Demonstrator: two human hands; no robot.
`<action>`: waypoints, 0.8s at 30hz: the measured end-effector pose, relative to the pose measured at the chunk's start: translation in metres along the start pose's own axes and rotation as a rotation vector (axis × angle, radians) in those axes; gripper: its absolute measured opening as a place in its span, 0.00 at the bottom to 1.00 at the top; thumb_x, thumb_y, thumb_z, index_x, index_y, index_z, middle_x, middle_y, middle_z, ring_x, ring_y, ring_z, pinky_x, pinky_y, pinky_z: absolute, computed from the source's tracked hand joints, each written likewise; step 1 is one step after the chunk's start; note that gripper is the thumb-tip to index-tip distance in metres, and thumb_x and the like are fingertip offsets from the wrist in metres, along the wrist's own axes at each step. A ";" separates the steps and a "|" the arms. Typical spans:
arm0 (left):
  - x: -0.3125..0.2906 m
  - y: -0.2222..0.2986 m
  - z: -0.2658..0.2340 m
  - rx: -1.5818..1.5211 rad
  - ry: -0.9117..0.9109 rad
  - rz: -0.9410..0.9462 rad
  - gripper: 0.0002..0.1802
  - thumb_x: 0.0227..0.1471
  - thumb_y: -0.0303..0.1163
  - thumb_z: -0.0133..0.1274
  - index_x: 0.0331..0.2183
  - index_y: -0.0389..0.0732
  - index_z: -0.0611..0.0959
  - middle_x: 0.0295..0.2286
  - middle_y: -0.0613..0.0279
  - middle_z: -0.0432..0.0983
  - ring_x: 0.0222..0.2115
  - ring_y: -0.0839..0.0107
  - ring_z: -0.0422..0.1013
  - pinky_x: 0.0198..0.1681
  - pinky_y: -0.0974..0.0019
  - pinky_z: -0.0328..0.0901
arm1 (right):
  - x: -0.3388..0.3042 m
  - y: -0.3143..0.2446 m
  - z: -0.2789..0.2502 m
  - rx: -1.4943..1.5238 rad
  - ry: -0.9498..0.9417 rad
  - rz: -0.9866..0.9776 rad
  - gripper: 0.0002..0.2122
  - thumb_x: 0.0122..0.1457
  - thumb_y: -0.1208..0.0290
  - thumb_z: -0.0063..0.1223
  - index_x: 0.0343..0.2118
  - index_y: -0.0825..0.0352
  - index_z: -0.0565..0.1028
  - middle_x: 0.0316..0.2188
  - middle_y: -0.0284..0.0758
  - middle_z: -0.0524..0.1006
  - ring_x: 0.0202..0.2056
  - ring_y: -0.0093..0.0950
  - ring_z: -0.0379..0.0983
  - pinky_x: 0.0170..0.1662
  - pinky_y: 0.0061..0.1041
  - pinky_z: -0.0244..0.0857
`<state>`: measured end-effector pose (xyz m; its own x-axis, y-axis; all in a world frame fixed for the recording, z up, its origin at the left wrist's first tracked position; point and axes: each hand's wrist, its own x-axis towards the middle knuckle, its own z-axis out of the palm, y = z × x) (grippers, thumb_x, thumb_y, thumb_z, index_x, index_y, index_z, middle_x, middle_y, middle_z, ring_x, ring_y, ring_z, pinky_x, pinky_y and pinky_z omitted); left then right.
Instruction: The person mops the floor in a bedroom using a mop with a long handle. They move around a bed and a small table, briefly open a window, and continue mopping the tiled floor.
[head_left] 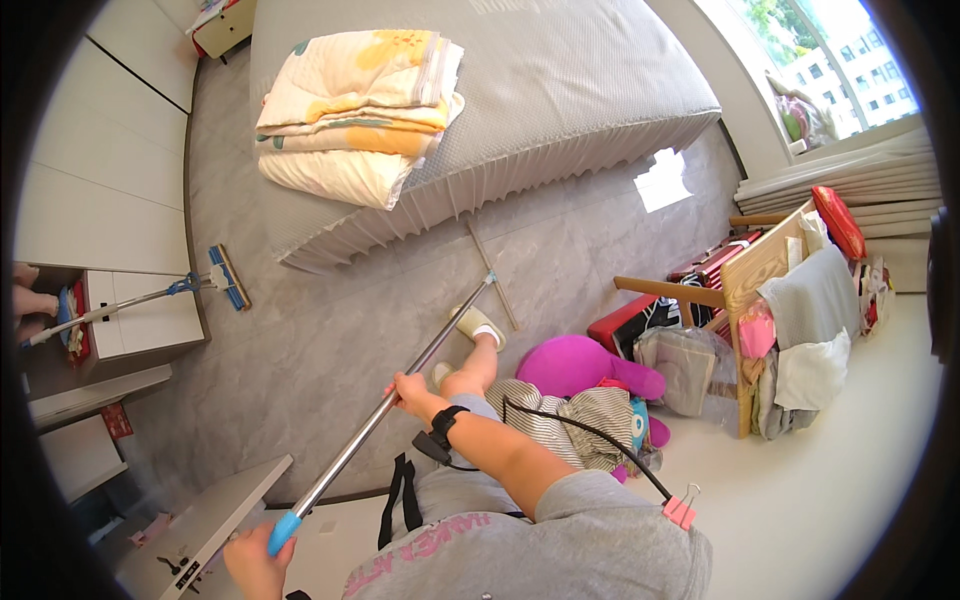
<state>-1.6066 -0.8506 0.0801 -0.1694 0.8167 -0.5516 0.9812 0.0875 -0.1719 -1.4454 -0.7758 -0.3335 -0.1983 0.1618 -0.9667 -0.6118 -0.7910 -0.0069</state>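
The left hand (258, 562) is wrapped around the blue end (284, 533) of a long-handled floor mop, while the right hand (405, 391) grasps its silver pole (345, 456) farther up. Ahead of the right hand, the narrow mop head (504, 302) lies on the grey floor (390, 300), one end by the bed's (590, 60) skirt; a slippered foot (476, 322) stands just beside it. Floor work seems under way, but cleaned and uncleaned stretches cannot be told apart. Left of the right hand, a second mop (232, 278) touches the floor; to its right, a purple plush (560, 365) and a cloth-laden wooden chair (748, 264) occupy space probably left untreated.
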 end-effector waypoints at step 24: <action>-0.018 -0.097 -0.010 -0.484 -0.242 -0.001 0.16 0.39 0.31 0.57 0.32 0.34 0.78 0.24 0.47 0.73 0.27 0.57 0.71 0.31 0.61 0.63 | 0.022 0.066 0.030 -0.485 -0.043 -0.076 0.11 0.52 0.72 0.41 0.33 0.75 0.68 0.25 0.43 0.74 0.24 0.36 0.73 0.25 0.36 0.70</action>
<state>-1.6978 -0.8682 0.1147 -0.1307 0.6672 -0.7334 0.9016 0.3877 0.1921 -1.5135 -0.8064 -0.3478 -0.2046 0.2461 -0.9474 -0.2005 -0.9579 -0.2055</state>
